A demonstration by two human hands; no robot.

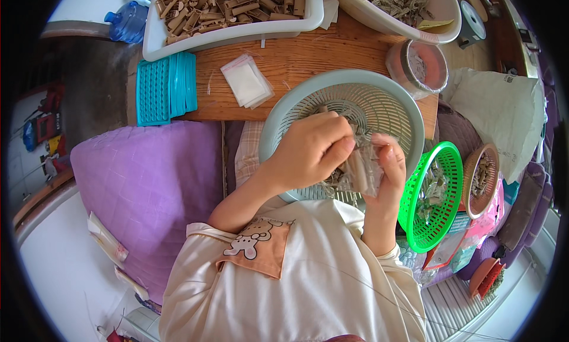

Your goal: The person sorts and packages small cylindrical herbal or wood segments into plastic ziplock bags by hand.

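My right hand [388, 164] grips the side of a small clear plastic bag [363, 171] with pale brownish content in it. My left hand [317, 143] is closed, thumb against the curled fingers, right by the bag's upper edge; what it pinches is hidden. Both hands are over a large grey-green plastic colander [278, 114] on my lap side of the table. Dry greyish plant bits [355, 124] lie in the colander, partly behind my hands. Flat clear bags [246, 81] lie stacked on the wooden table beyond my left hand.
A white tub [231, 32] of cut brown tube pieces and a cream basin [409, 28] of dry plant matter stand at the back. Turquoise ridged trays [166, 88] are at left. On the right are a clear jar [417, 69], a green basket [447, 214] and a tan basket [481, 182].
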